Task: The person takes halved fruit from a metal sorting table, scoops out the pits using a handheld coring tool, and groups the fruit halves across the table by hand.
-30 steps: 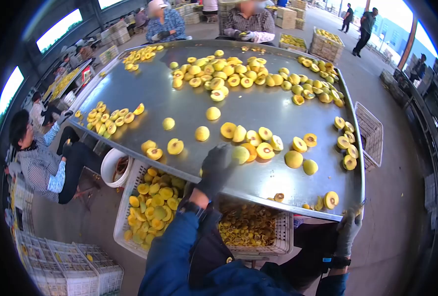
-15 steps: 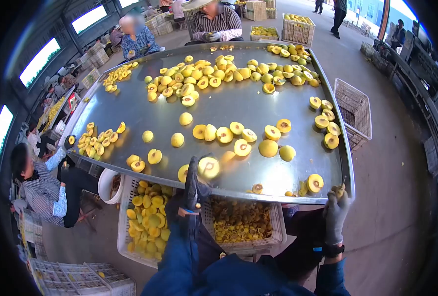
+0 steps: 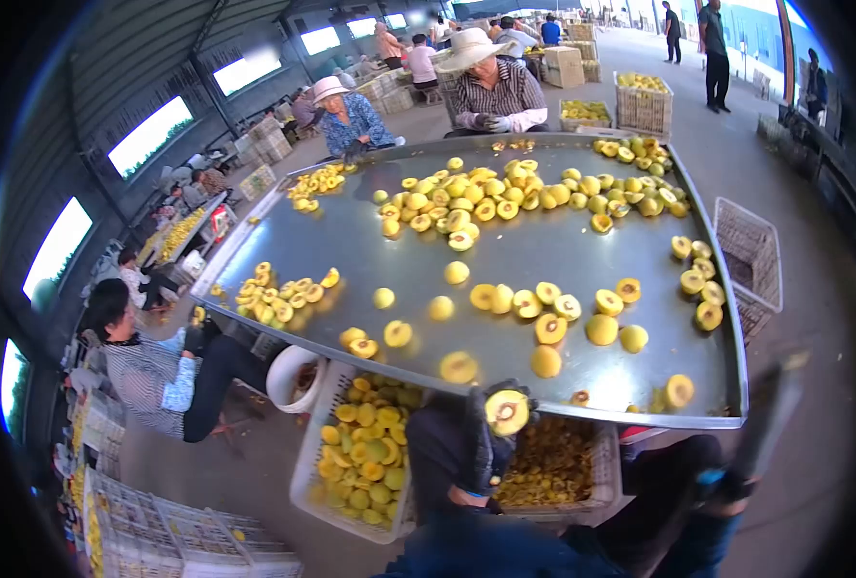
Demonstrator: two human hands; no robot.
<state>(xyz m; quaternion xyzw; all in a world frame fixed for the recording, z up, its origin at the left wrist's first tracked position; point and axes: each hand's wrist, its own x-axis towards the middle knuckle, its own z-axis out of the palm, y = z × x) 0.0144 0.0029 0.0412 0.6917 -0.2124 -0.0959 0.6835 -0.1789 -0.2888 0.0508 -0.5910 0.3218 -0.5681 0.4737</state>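
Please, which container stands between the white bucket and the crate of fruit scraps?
In the head view, a white crate of yellow stone fruit stands between them.

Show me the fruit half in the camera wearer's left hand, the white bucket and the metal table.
Fruit half (image 3: 507,412): head view, on its cut face.
White bucket (image 3: 279,380): head view, on its outer wall.
Metal table (image 3: 351,241): head view, on its bare top.
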